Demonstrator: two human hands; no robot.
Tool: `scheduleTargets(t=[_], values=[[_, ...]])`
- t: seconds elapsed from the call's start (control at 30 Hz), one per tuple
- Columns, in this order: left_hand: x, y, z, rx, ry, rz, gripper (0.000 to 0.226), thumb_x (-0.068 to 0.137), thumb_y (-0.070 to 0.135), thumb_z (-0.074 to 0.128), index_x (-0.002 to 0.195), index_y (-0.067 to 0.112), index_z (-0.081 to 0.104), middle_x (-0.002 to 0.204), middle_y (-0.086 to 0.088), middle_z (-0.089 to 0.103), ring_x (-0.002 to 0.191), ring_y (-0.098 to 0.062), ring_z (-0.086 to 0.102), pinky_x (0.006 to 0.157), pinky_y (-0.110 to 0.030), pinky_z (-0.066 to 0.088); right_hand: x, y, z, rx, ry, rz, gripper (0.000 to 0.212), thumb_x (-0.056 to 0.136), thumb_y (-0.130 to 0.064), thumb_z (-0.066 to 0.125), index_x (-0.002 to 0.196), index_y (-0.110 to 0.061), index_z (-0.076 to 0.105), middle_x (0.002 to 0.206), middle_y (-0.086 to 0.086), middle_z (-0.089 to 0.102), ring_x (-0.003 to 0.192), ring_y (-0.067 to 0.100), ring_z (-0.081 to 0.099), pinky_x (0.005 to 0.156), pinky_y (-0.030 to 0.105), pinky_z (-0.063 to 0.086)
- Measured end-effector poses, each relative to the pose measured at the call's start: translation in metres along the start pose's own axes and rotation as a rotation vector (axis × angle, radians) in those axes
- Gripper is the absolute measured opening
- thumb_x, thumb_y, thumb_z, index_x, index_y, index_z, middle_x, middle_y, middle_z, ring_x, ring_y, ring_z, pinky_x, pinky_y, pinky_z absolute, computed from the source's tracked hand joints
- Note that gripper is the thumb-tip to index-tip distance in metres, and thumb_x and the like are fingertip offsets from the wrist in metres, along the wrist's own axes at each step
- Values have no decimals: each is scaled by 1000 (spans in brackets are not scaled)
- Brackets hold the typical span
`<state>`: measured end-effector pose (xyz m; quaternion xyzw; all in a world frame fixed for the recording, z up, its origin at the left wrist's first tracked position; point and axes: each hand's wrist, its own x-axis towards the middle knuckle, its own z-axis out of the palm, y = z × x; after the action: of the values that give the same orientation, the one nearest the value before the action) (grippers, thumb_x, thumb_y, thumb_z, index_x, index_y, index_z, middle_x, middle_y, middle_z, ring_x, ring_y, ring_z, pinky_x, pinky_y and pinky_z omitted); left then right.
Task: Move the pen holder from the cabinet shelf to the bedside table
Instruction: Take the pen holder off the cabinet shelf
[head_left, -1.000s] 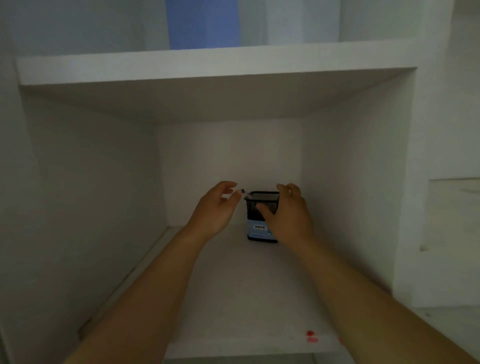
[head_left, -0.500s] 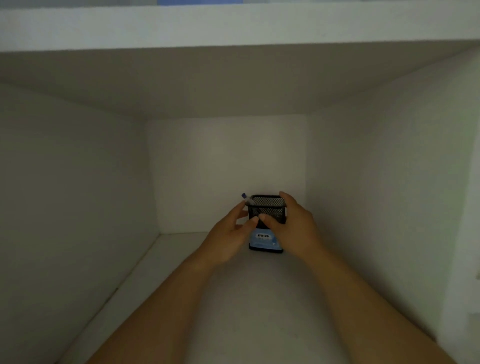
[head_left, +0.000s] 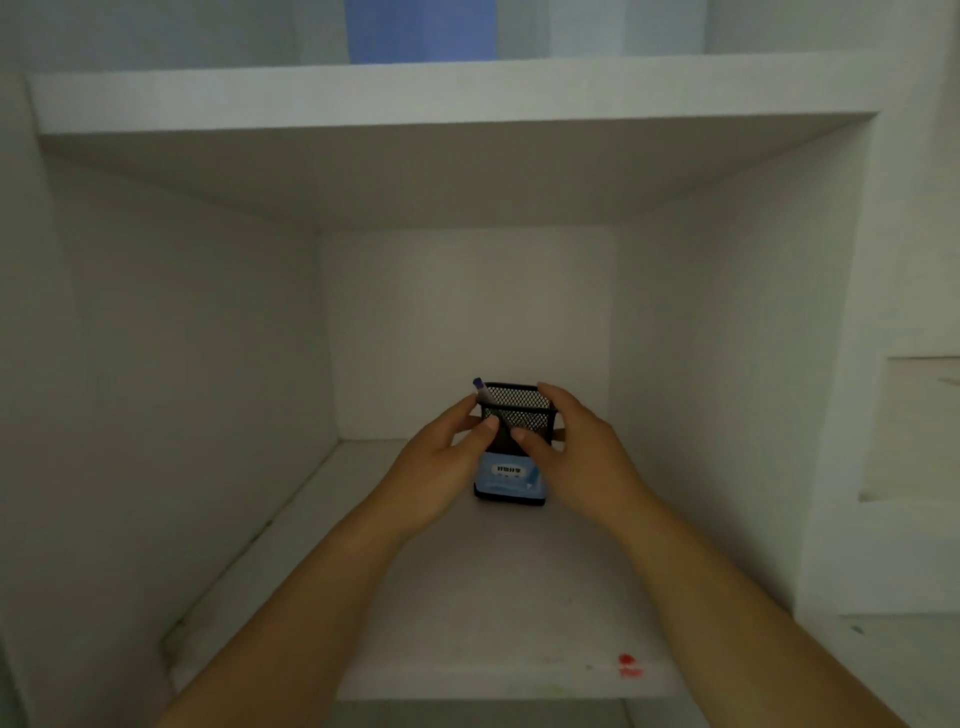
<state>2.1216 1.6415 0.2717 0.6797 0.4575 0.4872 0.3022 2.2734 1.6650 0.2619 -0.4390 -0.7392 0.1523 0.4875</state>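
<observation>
A black mesh pen holder (head_left: 511, 480) with a light blue label on its front stands upright near the back of the white cabinet shelf (head_left: 467, 613). A pen with a blue cap (head_left: 479, 385) sticks out at its left corner. My left hand (head_left: 441, 462) wraps the holder's left side, thumb on the front mesh. My right hand (head_left: 576, 452) clasps the right side, fingers over the rim and thumb on the front. The holder's base appears to rest on the shelf. The bedside table is not in view.
The compartment has white side walls, a back wall (head_left: 467, 332) and an upper shelf board (head_left: 447, 98) overhead. A red mark (head_left: 627, 665) sits on the shelf's front edge. A stepped white unit (head_left: 914, 467) lies to the right.
My left hand has closed in from the left onto the holder, joining the right hand. The view pushed into the compartment, then drew back out.
</observation>
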Motion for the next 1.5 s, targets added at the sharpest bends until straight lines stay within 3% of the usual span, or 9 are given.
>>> scheduleTargets(t=[0.27, 0.43, 0.53, 0.63, 0.83, 1.0, 1.2, 1.37, 1.5], values=[[-31, -15, -7, 133, 91, -29, 52, 92, 40, 45, 141, 35, 28, 131, 15, 43, 112, -2, 46, 92, -21, 34, -13, -7, -5, -51, -48, -68, 59, 87, -30, 61, 139, -21, 34, 119, -10, 37, 110, 5, 40, 96, 18, 33], [-43, -30, -1, 416, -21, 73, 53, 94, 33, 45, 130, 45, 8, 130, 23, 27, 119, 8, 27, 83, 8, 14, -12, 6, 6, 96, -49, -39, 52, 86, -26, 64, 133, -27, 42, 132, -5, 48, 119, 10, 47, 106, 29, 36], [-41, -34, -5, 369, 9, 36, 61, 93, 37, 46, 142, 37, 10, 142, 20, 25, 128, 2, 27, 104, -11, 21, -13, 9, 7, 139, -70, -47, 47, 88, -25, 61, 130, -33, 43, 132, -5, 52, 119, 10, 50, 104, 35, 41], [-41, -37, -7, 269, 54, 15, 68, 88, 44, 48, 145, 35, 11, 148, 15, 26, 130, -4, 32, 109, -28, 28, -19, 7, 3, 165, -62, -36, 39, 88, -26, 60, 119, -44, 45, 129, -10, 52, 114, 7, 52, 93, 18, 45], [-48, -20, -6, 21, 106, 96, 72, 73, 54, 50, 139, 40, 26, 132, 29, 39, 110, 14, 42, 80, 1, 35, -37, -2, 1, 199, -41, -95, 32, 84, -31, 62, 111, -46, 53, 120, -18, 58, 113, 7, 54, 96, 25, 45], [-60, -20, -7, -7, 113, 131, 68, 71, 57, 53, 136, 40, 36, 133, 25, 47, 113, 2, 52, 87, -7, 40, -46, -12, -9, 176, -19, -112, 41, 73, -47, 60, 113, -44, 54, 119, -24, 57, 110, -1, 53, 88, 17, 47], [-71, -19, -7, -26, 125, 140, 64, 75, 51, 53, 135, 40, 36, 131, 28, 46, 110, 13, 49, 82, -3, 38, -53, -11, -8, 318, -129, -79, 52, 74, -42, 60, 124, -42, 48, 130, -21, 51, 118, -3, 47, 80, 9, 46], [-72, -19, -6, 26, 104, 141, 60, 77, 55, 48, 135, 43, 35, 132, 30, 46, 116, 9, 47, 92, -7, 38, -60, -14, -9, 338, -177, -115, 53, 84, -25, 63, 127, -44, 41, 134, -22, 43, 114, -18, 41, 82, 16, 50], [-73, -17, -5, 36, 100, 139, 61, 78, 54, 48, 136, 42, 33, 133, 27, 46, 115, 9, 47, 92, -10, 40, -66, -15, -12, 276, -76, -135, 53, 73, -44, 62, 122, -49, 45, 130, -22, 44, 114, -9, 45, 86, 25, 51]])
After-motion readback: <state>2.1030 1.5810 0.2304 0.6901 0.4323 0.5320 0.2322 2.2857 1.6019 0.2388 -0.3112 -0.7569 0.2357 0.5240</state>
